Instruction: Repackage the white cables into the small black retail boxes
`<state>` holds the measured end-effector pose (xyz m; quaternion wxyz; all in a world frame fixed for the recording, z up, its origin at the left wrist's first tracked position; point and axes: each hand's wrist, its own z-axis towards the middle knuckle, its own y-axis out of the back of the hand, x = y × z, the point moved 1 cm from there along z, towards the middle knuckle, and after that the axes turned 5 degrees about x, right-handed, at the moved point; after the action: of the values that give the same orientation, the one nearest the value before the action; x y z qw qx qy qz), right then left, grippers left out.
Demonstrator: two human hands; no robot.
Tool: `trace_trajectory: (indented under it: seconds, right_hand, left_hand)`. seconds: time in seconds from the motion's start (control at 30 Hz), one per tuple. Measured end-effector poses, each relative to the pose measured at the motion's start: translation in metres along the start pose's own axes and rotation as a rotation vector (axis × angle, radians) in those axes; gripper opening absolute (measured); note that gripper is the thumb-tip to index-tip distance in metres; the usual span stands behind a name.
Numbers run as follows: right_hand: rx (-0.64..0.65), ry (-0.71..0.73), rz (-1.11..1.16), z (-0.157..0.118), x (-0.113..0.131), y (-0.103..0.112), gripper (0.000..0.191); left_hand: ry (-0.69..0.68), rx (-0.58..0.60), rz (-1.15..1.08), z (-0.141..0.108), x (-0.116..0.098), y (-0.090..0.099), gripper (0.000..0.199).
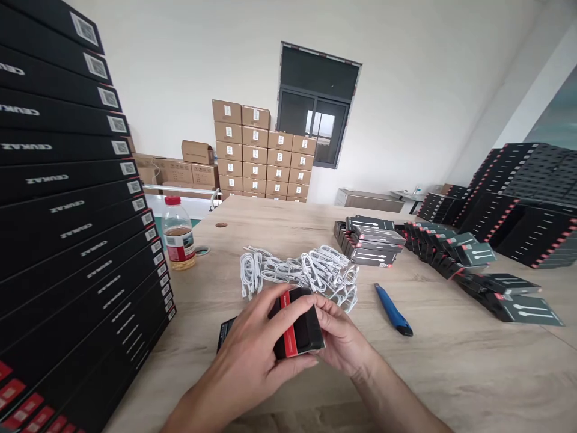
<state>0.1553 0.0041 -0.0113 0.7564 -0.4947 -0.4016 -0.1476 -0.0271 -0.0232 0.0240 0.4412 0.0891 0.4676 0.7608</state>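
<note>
A small black box with a red band [288, 337] is held between both hands above the wooden table. My left hand [252, 340] wraps round it from the left, fingers across its top and thumb along the near edge. From the right, my right hand [340, 337] grips the box's side and far corner. Just beyond the hands lies a heap of coiled white cables [311, 267]. Part of a flat dark item [225, 331] shows at the left, mostly hidden by my left hand.
Tall stacks of black boxes [67, 210] rise at the left, near a bottle with a red cap [180, 237]. A blue cutter [392, 310] lies right of the hands. Small dark boxes [374, 240] and a spread row of others [478, 252] are on the table's right side.
</note>
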Motion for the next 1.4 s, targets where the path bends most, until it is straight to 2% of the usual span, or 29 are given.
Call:
trace_trajectory:
  seconds: [0.13, 0.23, 0.33, 0.43, 0.5, 0.6, 0.63, 0.7, 0.83, 0.97, 1.13, 1.23, 1.33, 1.4]
  right_hand:
    - [0.017, 0.043, -0.008, 0.002, 0.004, 0.0, 0.03]
    - [-0.009, 0.079, -0.036, 0.004, 0.009, 0.0, 0.03]
    - [-0.024, 0.157, -0.111, 0.004, 0.012, -0.004, 0.023]
    - [-0.007, 0.264, -0.382, -0.002, 0.009, -0.013, 0.023]
    - [-0.011, 0.329, -0.642, -0.008, 0.003, -0.019, 0.029]
    - [-0.037, 0.485, -0.969, -0.014, -0.01, -0.027, 0.058]
    - [-0.041, 0.553, -1.051, -0.015, -0.014, -0.03, 0.067]
    - [-0.05, 0.682, -1.162, -0.015, -0.018, -0.032, 0.075]
    - [-0.131, 0.729, -1.17, -0.014, -0.017, -0.029, 0.063]
    - [-0.155, 0.708, -1.159, -0.015, -0.012, -0.019, 0.058]
    - [-0.167, 0.82, -1.247, -0.018, -0.01, -0.014, 0.058]
    - [-0.176, 0.839, -1.34, -0.019, -0.008, -0.014, 0.051]
    - [-0.165, 0.832, -1.402, -0.019, -0.003, -0.016, 0.042]
    - [-0.162, 0.842, -1.402, -0.019, 0.0, -0.018, 0.038]
  left_hand:
    - [0.027, -0.124, -0.029, 0.0, 0.002, -0.006, 0.057]
    - [0.035, -0.172, -0.043, 0.002, 0.001, -0.01, 0.05]
    - [0.111, -0.287, -0.085, 0.004, 0.002, -0.011, 0.05]
    - [0.284, -0.497, -0.259, 0.006, 0.007, -0.011, 0.055]
    - [0.377, -0.584, -0.388, 0.006, 0.01, -0.013, 0.066]
    - [0.392, -0.573, -0.504, 0.005, 0.008, -0.018, 0.084]
    - [0.375, -0.546, -0.545, 0.005, 0.006, -0.02, 0.085]
    - [0.329, -0.492, -0.636, 0.002, 0.003, -0.023, 0.074]
    - [0.282, -0.422, -0.712, -0.003, 0.002, -0.02, 0.037]
    - [0.28, -0.354, -0.579, -0.001, 0.007, -0.01, 0.019]
    - [0.169, -0.372, -0.428, 0.004, 0.009, 0.001, 0.016]
    - [0.134, -0.394, -0.394, 0.004, 0.009, 0.002, 0.016]
    - [0.16, -0.466, -0.46, 0.002, 0.006, -0.001, 0.017]
    - [0.203, -0.525, -0.525, 0.001, 0.004, -0.002, 0.027]
